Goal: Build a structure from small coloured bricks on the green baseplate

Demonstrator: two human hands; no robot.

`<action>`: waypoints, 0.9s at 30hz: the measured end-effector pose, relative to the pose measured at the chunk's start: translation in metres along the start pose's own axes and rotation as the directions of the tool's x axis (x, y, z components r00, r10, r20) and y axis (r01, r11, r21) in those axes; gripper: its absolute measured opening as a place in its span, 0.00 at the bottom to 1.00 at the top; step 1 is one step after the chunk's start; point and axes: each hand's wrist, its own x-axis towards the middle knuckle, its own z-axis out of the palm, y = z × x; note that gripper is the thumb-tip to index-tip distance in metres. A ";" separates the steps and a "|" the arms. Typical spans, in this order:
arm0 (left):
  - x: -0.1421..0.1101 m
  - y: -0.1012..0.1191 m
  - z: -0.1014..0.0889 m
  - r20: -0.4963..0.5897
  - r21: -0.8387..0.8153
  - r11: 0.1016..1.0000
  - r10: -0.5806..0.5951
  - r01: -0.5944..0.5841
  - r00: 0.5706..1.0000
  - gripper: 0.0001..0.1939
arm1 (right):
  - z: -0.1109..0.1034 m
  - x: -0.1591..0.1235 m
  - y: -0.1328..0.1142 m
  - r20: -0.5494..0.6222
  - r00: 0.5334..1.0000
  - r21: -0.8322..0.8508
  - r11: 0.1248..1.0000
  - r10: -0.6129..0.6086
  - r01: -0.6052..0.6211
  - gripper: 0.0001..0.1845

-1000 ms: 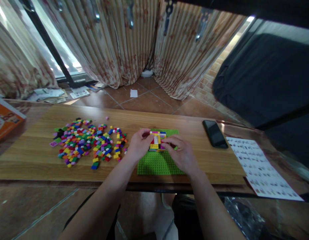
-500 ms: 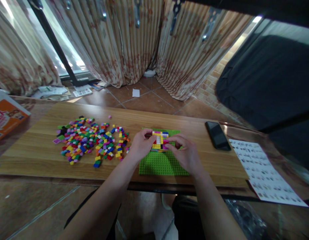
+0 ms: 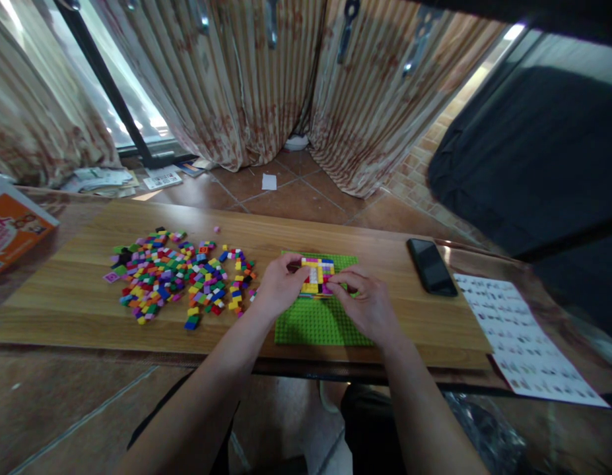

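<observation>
A low build of toy bricks (image 3: 313, 278), mostly yellow with white, blue, red and pink pieces, sits on the far part of a green studded baseplate (image 3: 315, 323). My left hand (image 3: 280, 284) grips the build's left side, thumb on top and fingers curled at its far corner. At the right side, my right hand (image 3: 362, 297) has thumb and forefinger pinched together over a small reddish-pink toy brick (image 3: 327, 280). The fingertips partly cover that brick, so whether it is fully pressed down cannot be seen.
Loose bricks in many colours (image 3: 162, 277) lie heaped on the left of the wooden board (image 3: 68, 290). To the right are a black phone (image 3: 432, 267) and a printed sheet (image 3: 523, 336). An orange and white box (image 3: 13, 227) stands at the far left.
My right fingers have drawn slightly closer together at the build's right side. My left hand and the build stay in place; the whole view shifts very slightly.
</observation>
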 end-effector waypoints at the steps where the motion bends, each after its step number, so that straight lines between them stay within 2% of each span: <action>1: 0.000 0.000 0.000 -0.005 0.005 1.000 0.004 -0.004 1.000 0.08 | 0.000 0.000 -0.001 0.000 1.000 0.001 1.000 0.007 -0.007 0.07; 5: -0.001 0.002 0.000 -0.020 0.046 0.999 0.006 -0.006 1.000 0.08 | -0.001 0.001 -0.002 -0.008 1.000 0.006 1.000 0.021 -0.021 0.08; 8: -0.001 0.004 0.000 -0.010 0.041 0.999 -0.010 0.010 1.000 0.08 | -0.001 0.002 -0.002 -0.063 0.997 0.029 0.999 0.045 -0.043 0.11; 12: -0.002 0.007 0.000 -0.018 0.047 0.999 -0.013 0.014 1.000 0.08 | 0.003 0.004 0.000 -0.143 0.975 0.071 0.985 0.168 -0.160 0.10; 22: -0.004 0.008 -0.002 -0.022 0.076 0.997 -0.005 0.007 1.000 0.08 | 0.018 0.007 0.001 -0.131 0.912 0.172 0.915 0.389 -0.366 0.15; 27: -0.005 0.007 -0.001 -0.010 0.108 0.994 -0.003 0.004 1.000 0.09 | 0.020 0.007 0.002 -0.121 0.903 0.208 0.900 0.413 -0.384 0.15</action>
